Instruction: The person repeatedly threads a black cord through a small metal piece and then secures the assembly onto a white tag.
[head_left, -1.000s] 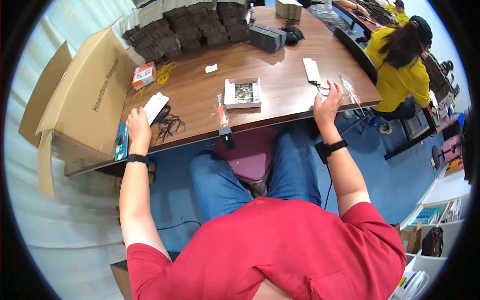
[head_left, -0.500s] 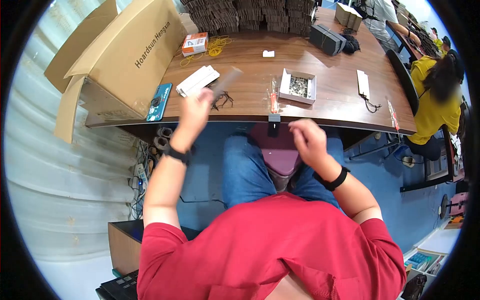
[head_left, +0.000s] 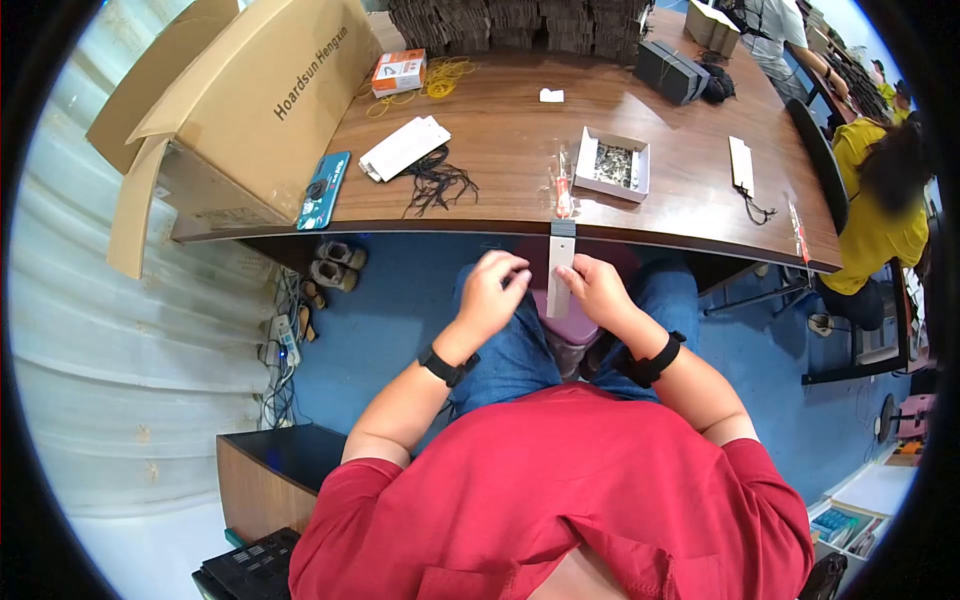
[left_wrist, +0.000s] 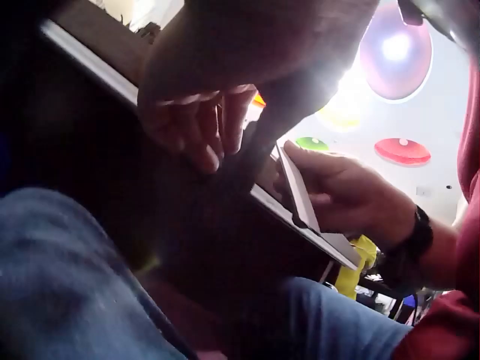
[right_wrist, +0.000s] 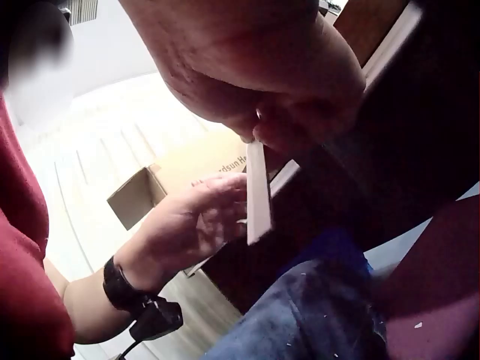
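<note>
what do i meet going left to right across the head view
Cardboard box, stacked white tags, left hand, pale strip, right hand, corded white tags, nearest person in yellow

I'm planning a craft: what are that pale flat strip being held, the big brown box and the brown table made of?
The pale flat rectangular strip looks like matte card, maybe plastic: thin, straight edges. The big brown printed box seems dull cardboard, with folded flaps. The brown table looks like shiny wood or wood-look laminate: grain and reflections show.
</note>
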